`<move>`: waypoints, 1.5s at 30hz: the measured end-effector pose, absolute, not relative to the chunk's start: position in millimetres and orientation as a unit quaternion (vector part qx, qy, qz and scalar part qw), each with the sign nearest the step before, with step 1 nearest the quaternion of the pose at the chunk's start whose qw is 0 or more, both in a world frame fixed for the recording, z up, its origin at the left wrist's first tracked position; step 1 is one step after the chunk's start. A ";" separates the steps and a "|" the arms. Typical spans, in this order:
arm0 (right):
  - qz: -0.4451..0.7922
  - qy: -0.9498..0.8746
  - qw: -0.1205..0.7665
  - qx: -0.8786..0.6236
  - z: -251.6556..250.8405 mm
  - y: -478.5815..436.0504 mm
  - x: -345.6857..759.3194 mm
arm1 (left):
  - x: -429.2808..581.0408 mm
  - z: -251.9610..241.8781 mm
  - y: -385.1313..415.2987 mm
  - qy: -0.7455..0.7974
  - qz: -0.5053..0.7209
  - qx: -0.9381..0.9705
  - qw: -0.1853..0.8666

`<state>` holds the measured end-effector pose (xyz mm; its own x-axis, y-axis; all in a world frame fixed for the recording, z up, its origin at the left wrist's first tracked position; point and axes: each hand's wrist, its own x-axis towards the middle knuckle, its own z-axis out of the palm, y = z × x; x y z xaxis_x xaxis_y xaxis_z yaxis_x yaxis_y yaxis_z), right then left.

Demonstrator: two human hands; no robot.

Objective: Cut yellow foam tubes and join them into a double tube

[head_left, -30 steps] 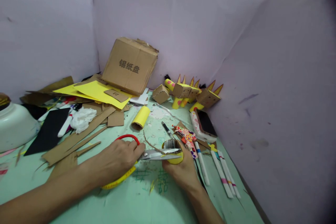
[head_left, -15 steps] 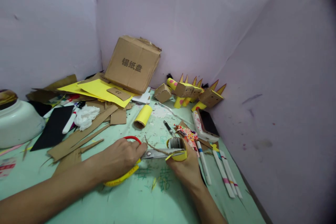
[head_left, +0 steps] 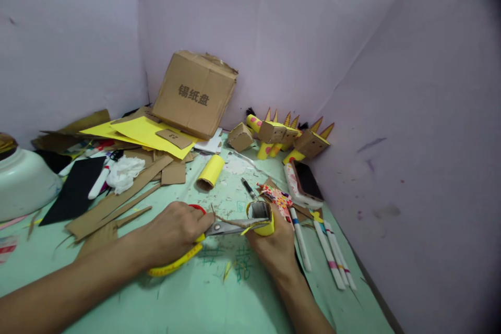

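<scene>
My left hand is closed around the handles of a pair of scissors, one handle part red and the other yellow. Their blades point right and meet the rim of a yellow paper-covered cardboard tube. My right hand wraps round this tube, its open end turned up toward me. A thin curled strip hangs off the rim along the blades. Farther back, a second yellow tube lies on its side on the green tabletop.
Cardboard strips, yellow sheets and a cardboard box crowd the left and back. Several yellow spotted figures with cardboard box heads stand at the back right. A phone and markers lie to the right.
The whole view has shifted slightly, so everything sits a little farther left. The scissors stay at the tube's rim, and both hands keep their holds.
</scene>
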<state>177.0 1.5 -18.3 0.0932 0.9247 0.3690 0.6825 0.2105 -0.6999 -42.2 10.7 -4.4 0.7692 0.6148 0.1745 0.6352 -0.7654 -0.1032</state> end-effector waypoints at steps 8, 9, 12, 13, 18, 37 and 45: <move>0.138 -0.650 0.421 -0.618 -21.0 1.8 178.3 | -42.8 -6.8 11.5 -0.325 -0.076 -0.938 0.093; 0.137 -0.649 0.420 -0.619 -21.2 2.0 178.6 | -43.1 -6.6 11.3 -0.325 -0.078 -0.938 0.094; 0.128 -0.648 0.418 -0.623 -20.8 2.4 178.9 | -43.4 -3.9 10.5 -0.328 -0.069 -0.938 0.087; 0.124 -0.649 0.417 -0.624 -20.5 2.6 178.9 | -43.2 -2.6 10.4 -0.331 -0.060 -0.938 0.083; 0.121 -0.652 0.419 -0.621 -20.0 2.4 177.7 | -40.2 -0.4 11.1 -0.346 -0.032 -0.935 0.072; 0.116 -0.635 0.417 -0.640 -20.4 1.5 173.9 | -41.9 -4.5 10.7 -0.347 -0.040 -0.935 0.054; 0.111 -0.610 0.406 -0.671 -20.3 3.5 172.6 | -38.3 6.8 6.1 -0.385 0.003 -0.922 0.030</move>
<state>172.6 3.5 -20.3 0.2300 0.9092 0.3471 0.7288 0.0755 -0.6806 -38.3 6.1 6.8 0.7036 0.7104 0.0168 0.7100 -0.7019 -0.0574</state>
